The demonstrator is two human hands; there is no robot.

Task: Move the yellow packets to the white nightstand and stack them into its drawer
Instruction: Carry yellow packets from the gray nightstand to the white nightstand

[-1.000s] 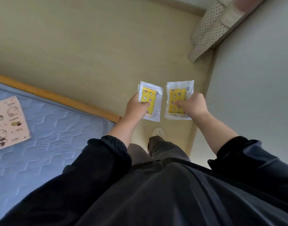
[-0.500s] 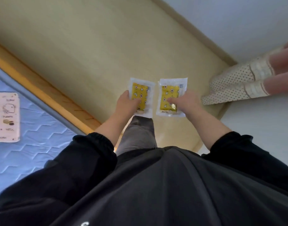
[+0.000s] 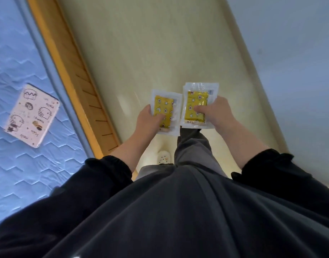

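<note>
I carry two yellow packets in clear plastic wrap, side by side in front of my body above the floor. My left hand grips the left yellow packet with the thumb pressed on its printed face. My right hand grips the right yellow packet the same way, held slightly higher. Their edges nearly touch. The white nightstand and its drawer are not in view.
A bed with a blue quilted mattress and a wooden frame runs along the left. A pink cartoon-print packet lies on the mattress. Beige floor stretches ahead, and a pale wall stands on the right.
The view has swung round: the bed now runs up the left side and the feet in perforated slippers at the right have left the frame. Both hands still hold their packets.
</note>
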